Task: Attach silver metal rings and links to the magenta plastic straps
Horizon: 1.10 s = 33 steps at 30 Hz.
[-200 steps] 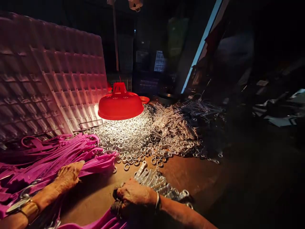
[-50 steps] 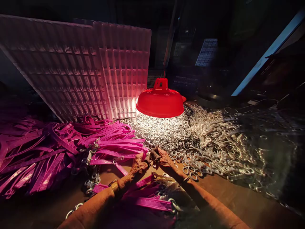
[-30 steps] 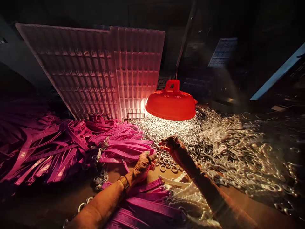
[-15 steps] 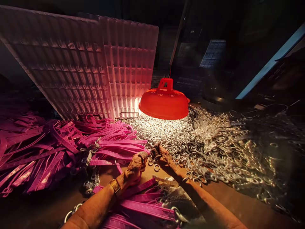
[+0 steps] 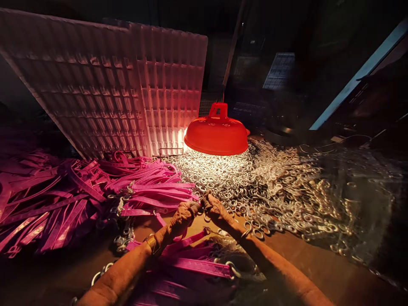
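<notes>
Nearest, at 6 o'clock: both forearms come in from the bottom edge over a brown table (image 5: 318, 259). Under and between them lie a few magenta straps (image 5: 197, 267) with metal rings at their ends, one ring showing just right of the lowest strap.

Left wrist carries a gold bangle (image 5: 149, 243); right wrist a thin bracelet (image 5: 246, 233).

Just beyond, centre of view: left hand (image 5: 181, 216) and right hand (image 5: 215, 209) meet fingertip to fingertip, touching. Fingers of both are curled and pinched together on something small between them. What it is cannot be told; it is dark and hidden by the fingers. A strap end runs down from under the left hand. Loose rings lie on the table just below the right hand.

At 9 o'clock from the hands: large heap of magenta straps (image 5: 63, 199), piled loosely, spreading to the left edge. Some metal rings (image 5: 123, 238) are tangled at its near edge.

At 12 to 3 o'clock from the hands: wide pile of silver rings (image 5: 229, 178), brightly lit near the middle, fading into dark at the right, where longer metal clasps (image 5: 312, 199) are mixed in.

Further, 12 o'clock: red lamp shade (image 5: 216, 135) hanging low over the ring pile, lit.

At 10 o'clock, far: pale gridded plastic tray (image 5: 111, 89) standing tilted behind the straps.

Background dark; details unclear.
</notes>
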Each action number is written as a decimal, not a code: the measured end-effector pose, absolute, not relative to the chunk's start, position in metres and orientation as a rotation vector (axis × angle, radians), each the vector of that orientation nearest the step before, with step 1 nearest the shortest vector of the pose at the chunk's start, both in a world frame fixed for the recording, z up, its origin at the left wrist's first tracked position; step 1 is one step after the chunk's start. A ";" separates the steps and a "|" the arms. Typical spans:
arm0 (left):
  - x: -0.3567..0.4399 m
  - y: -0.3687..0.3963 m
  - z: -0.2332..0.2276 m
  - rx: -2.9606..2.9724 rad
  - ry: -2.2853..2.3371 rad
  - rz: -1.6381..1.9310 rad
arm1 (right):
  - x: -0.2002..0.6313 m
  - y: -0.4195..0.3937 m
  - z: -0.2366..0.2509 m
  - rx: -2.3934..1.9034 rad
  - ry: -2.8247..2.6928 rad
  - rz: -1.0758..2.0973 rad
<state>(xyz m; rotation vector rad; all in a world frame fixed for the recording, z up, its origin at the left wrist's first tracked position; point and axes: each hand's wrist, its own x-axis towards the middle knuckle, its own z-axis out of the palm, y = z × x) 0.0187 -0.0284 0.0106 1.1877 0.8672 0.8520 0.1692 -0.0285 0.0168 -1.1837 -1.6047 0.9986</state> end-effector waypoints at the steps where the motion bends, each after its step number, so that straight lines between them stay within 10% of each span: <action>1: 0.019 -0.030 0.012 1.221 0.890 0.849 | 0.171 -0.027 0.017 -1.200 -1.634 0.994; 18: -0.012 -0.066 0.115 1.244 0.973 0.316 | 0.181 -0.121 0.076 -1.204 -2.110 1.013; 33: -0.019 -0.158 0.092 1.139 0.796 0.376 | 0.157 -0.203 0.065 -1.346 -1.063 1.937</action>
